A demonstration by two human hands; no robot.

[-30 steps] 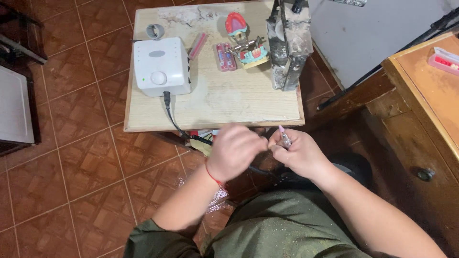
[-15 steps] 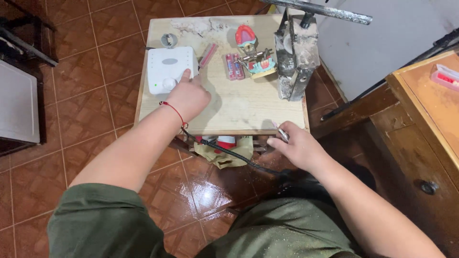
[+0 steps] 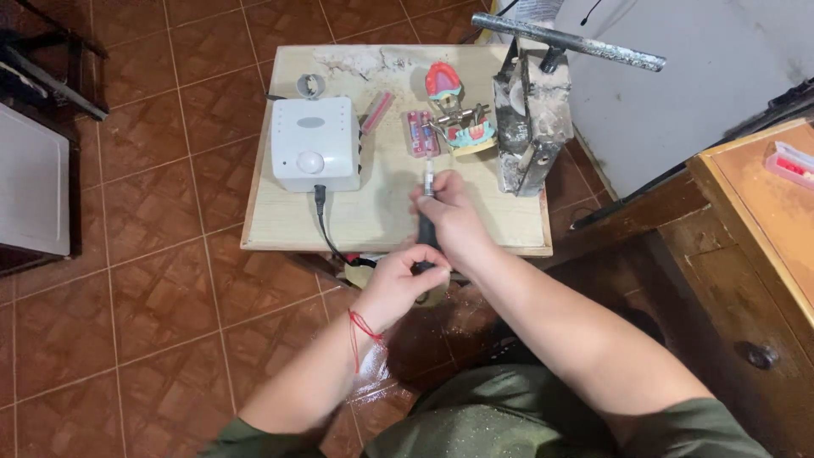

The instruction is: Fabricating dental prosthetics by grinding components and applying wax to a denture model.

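We've got the handpiece (image 3: 427, 216) up in both hands, over the front edge of the small table (image 3: 271, 229). Right hand (image 3: 448, 219) is clenched round its upper/mid shaft; left hand (image 3: 400, 280) closes on the dark rear end, approx where the cord leaves. So pick-up looks done; actual work on the dental model (image 3: 462, 127) hasn't begun as far as we can see – tip sits short of it, not touching. Long axis runs near-vertical in frame, i.e. away from us: silver tip points fwd toward the model & the pink bur box (image 3: 420, 134), tail points back at our lap. White control box (image 3: 315, 144) sits to the left, its cable (image 3: 325, 222) dropping off the table edge; grey press (image 3: 530, 119) stands at the right
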